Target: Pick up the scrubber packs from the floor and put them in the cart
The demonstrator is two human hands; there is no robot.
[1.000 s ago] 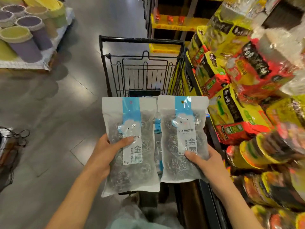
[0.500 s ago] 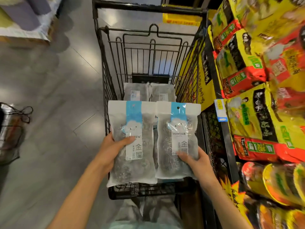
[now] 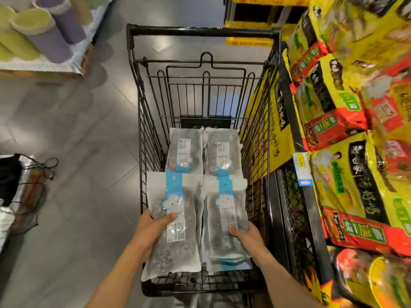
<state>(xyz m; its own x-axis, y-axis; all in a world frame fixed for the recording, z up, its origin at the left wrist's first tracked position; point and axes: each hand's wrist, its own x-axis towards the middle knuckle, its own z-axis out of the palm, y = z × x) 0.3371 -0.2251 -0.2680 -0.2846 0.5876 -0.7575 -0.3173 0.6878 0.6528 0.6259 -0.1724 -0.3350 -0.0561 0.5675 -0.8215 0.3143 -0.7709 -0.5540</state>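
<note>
Each hand — left, right — holds a scrubber pack over the cart.

Left hand fingers are hidden behind its scrubber pack. Packs beneath the right hand overlap; their count cannot be determined.

Both bare forearms extend forward and slightly inward from the lower edge of the view. The left hand grips the left scrubber pack, thumb laid across its front face, fingers hidden behind. The right hand holds the right scrubber pack likewise, thumb on top.
</note>
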